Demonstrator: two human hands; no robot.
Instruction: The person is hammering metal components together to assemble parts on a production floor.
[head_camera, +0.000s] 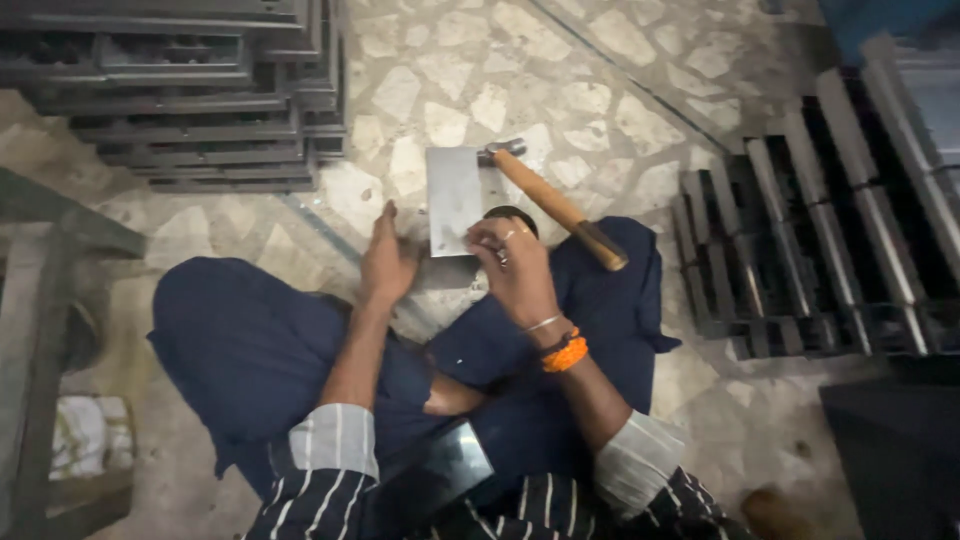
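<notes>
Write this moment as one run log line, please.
left hand: beside metal plate, open | right hand: on plate edge | hammer: lying on floor

Dim, flat indoor light falls on a pale stone floor (600, 90), brightest at centre, where a metal plate (455, 200) shows a dull sheen. Corners sink into deep shadow. Motion blur softens the left hand (388, 262); wide-angle distortion bends the edges.

Plate (455, 200) lies on floor (600, 90) ahead of crossed legs, left hand (387, 265) at its left edge, right hand (515, 270) at its near right corner. Hammer (555, 203) just right of plate. Frame stacks: far left (190, 90) and right (820, 220).
</notes>
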